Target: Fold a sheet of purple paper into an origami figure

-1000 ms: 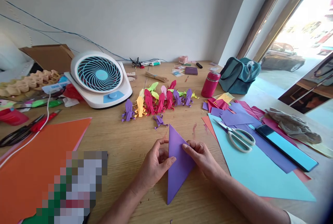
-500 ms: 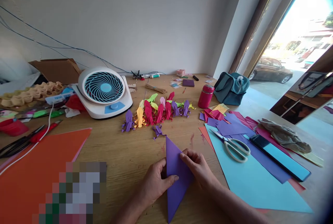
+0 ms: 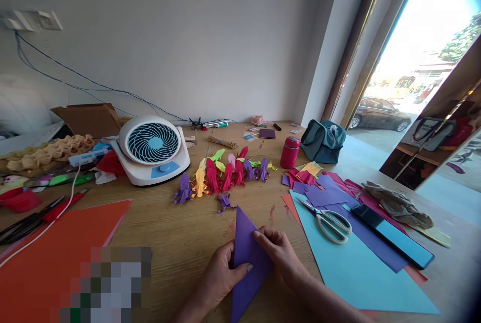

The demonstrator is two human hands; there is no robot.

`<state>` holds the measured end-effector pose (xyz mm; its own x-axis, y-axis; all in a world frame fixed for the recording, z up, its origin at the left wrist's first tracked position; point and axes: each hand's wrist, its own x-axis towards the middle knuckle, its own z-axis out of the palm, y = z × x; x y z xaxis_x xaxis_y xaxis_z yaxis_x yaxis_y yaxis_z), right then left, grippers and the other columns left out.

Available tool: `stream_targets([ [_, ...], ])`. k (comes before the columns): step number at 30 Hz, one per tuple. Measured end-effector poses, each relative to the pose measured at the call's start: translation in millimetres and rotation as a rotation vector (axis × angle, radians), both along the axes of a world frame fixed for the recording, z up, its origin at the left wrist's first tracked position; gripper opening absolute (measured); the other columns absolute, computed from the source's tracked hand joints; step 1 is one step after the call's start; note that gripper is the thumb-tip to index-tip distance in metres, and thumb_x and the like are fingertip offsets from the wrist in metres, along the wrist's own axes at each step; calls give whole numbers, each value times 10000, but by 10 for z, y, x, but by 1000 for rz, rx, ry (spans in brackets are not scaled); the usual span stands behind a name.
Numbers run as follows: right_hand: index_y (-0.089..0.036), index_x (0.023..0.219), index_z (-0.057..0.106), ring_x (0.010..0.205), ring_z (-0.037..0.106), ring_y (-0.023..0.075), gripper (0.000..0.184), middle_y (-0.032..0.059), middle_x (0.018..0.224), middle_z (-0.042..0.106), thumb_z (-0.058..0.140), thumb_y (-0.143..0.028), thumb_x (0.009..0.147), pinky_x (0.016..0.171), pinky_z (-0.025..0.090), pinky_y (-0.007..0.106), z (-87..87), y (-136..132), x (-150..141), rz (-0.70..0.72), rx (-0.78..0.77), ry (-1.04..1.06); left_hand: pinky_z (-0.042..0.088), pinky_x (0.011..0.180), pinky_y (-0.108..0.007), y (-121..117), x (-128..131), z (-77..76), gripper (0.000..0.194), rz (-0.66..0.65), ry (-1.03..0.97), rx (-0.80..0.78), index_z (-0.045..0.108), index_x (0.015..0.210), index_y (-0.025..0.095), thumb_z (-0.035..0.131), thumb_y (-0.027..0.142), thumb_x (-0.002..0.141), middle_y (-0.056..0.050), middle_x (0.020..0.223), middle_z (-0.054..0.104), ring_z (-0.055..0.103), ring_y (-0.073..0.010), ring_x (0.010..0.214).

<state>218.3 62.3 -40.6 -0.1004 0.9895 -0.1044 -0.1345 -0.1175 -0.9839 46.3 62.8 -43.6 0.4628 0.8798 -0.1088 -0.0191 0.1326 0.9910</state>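
A purple sheet of paper [image 3: 248, 248], folded into a triangle, is held up off the wooden table between both hands. My left hand [image 3: 221, 274] grips its left edge, thumb lying across the front face. On the upper right edge, my right hand [image 3: 278, 249] pinches the paper with thumb and fingers; some fingertips are hidden behind it. Just beyond the triangle's top point lies a small purple folded-paper figure [image 3: 224, 203]. Behind it stands a cluster of similar figures in red [image 3: 212, 177], yellow, green and purple.
Scissors [image 3: 330, 223] and a phone [image 3: 391, 235] lie on coloured paper [image 3: 356, 273] at the right. A red flask [image 3: 290, 152] and a teal bag [image 3: 323, 141] stand behind. To the left are a white fan heater [image 3: 154, 150] and orange paper [image 3: 63, 243].
The view has tilted up and turned slightly right, so table things sit lower and right-side things further left. Both hands keep the same hold on the purple paper.
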Motion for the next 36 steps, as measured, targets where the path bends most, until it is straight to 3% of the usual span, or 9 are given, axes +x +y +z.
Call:
stream_targets([
  [9,-192,621,473,545,294,103,557,-43,576,399,689,-696,715,523,234,251,17,45,79,-139,16,58,460,572,-271,-1,-1,-111,574,-31,72,-67,648,822,116,808,623,606,-65,687,711,654,-193,607],
  [19,-202,613,471,563,285,116,507,-43,587,382,699,-632,754,535,234,262,74,106,210,-247,79,93,421,506,-235,-23,5,-59,593,-37,178,-135,603,717,139,747,703,603,-118,731,762,709,-194,608],
  [25,-183,664,571,570,345,121,471,-28,605,459,727,-622,735,543,275,260,64,109,209,-215,83,105,422,501,-234,-34,13,-45,623,-16,192,-138,603,703,143,723,742,582,-109,721,764,709,-190,595],
  [31,-201,628,476,555,306,110,485,-43,588,415,697,-605,780,535,272,258,59,126,289,-246,83,113,425,516,-231,-32,-24,-52,642,-92,200,-141,645,770,127,698,749,620,-113,727,755,709,-195,619],
  [36,-201,645,475,551,314,109,474,-42,596,417,673,-601,805,531,270,255,68,84,255,-186,59,101,441,559,-244,-5,-85,37,571,-142,137,34,640,776,136,613,706,772,-73,742,715,637,-162,622],
])
